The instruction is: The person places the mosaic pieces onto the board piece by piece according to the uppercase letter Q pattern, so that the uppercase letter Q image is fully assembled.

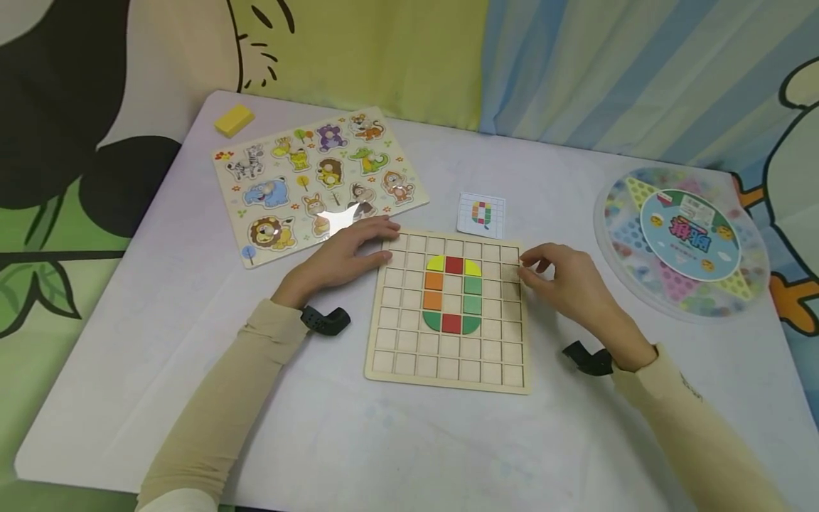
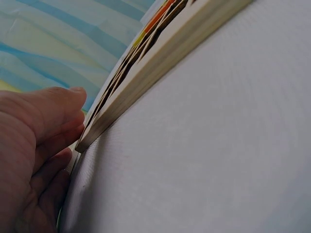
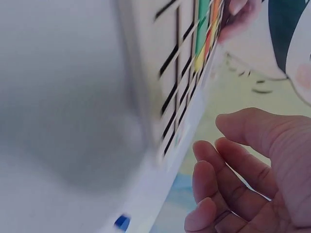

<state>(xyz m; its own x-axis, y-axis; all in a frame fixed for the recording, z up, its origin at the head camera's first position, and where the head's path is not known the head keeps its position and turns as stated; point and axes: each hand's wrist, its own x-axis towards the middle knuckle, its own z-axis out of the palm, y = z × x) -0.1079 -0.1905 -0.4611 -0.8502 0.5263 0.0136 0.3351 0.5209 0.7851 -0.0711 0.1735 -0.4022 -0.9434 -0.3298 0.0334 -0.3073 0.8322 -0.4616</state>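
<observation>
A square wooden grid board (image 1: 407,366) lies on the white table, its cells fitted with wooden tiles. In its middle, red (image 1: 451,323), yellow, orange (image 1: 433,281) and green (image 1: 473,304) pieces form a rounded ring. My left hand (image 1: 342,254) lies at the board's upper left corner, fingers loosely extended and fingertips right at the edge (image 2: 104,119). Beside the upper right edge is my right hand (image 1: 569,281), thumb and fingers slightly bent. In the right wrist view its fingers (image 3: 233,187) are spread apart with nothing between them.
Just beyond the board lies a small pattern card (image 1: 481,215) with a similar coloured ring. An animal knob puzzle (image 1: 307,238) is at the back left, near a yellow block (image 1: 234,121). A round, clear-lidded game box (image 1: 689,235) stands at the right. Patterned curtains (image 1: 384,57) hang behind.
</observation>
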